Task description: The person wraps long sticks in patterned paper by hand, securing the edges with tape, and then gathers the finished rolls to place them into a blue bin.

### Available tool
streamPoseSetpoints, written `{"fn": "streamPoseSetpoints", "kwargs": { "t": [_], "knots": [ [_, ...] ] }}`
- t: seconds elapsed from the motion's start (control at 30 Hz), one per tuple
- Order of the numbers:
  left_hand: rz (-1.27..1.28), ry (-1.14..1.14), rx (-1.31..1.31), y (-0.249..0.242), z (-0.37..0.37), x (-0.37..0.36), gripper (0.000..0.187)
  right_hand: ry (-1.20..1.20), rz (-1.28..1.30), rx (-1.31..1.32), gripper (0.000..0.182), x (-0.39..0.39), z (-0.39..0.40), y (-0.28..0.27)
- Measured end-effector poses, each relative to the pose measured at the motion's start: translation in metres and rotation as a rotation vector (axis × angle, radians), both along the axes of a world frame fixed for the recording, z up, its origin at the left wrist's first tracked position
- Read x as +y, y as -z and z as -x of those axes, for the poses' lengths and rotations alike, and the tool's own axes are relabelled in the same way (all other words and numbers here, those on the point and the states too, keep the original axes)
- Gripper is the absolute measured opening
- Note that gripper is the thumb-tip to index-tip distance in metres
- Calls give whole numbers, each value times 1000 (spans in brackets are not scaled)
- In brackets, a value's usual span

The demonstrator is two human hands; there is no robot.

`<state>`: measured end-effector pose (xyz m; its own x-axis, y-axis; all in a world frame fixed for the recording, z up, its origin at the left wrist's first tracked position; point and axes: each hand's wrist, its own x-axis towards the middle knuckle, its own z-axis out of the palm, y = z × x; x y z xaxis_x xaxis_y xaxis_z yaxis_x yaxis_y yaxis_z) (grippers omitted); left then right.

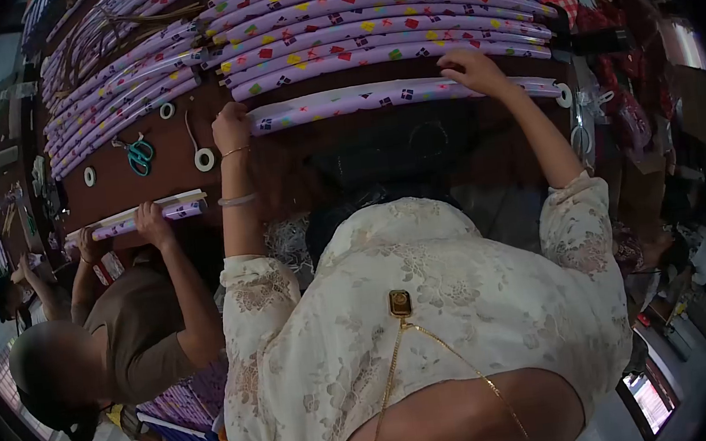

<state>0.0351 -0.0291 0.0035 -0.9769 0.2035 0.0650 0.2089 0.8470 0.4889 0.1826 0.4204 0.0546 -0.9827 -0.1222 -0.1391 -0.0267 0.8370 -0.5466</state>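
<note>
A long purple patterned roll point(375, 99) lies across the near part of the dark table, with a pale strip along its far edge. At the roll's left end, my left hand point(231, 130) has its fingers closed around that end. My right hand point(472, 73) rests over the far edge of the roll, right of its middle, with bent fingers apart and nothing gripped. A white tape ring point(563, 96) stands at the roll's right end.
Finished purple rolls point(386, 39) are stacked beyond. Teal scissors point(139, 156) and tape rings point(204, 159) lie to the left on the table point(171, 183). A co-worker point(141, 317) at the left holds another roll point(148, 215). Another person sits farther left.
</note>
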Motion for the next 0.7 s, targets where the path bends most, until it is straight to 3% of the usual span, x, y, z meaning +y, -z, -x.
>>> {"fn": "streamPoseSetpoints", "kwargs": {
  "t": [0.03,0.13,0.47,0.7],
  "knots": [
    [-22,-17,-24,1,0,0,12,-41,116,2,25,-14,7,0],
    [-49,-39,-55,5,-1,-1,11,-35,152,-52,25,-49,25,11],
    [-70,-54,-17,-5,-9,1,11,-19,153,-170,19,-74,35,26],
    [-78,-59,-46,-3,-8,-1,11,-40,139,-5,14,-77,29,20]
  ]
}}
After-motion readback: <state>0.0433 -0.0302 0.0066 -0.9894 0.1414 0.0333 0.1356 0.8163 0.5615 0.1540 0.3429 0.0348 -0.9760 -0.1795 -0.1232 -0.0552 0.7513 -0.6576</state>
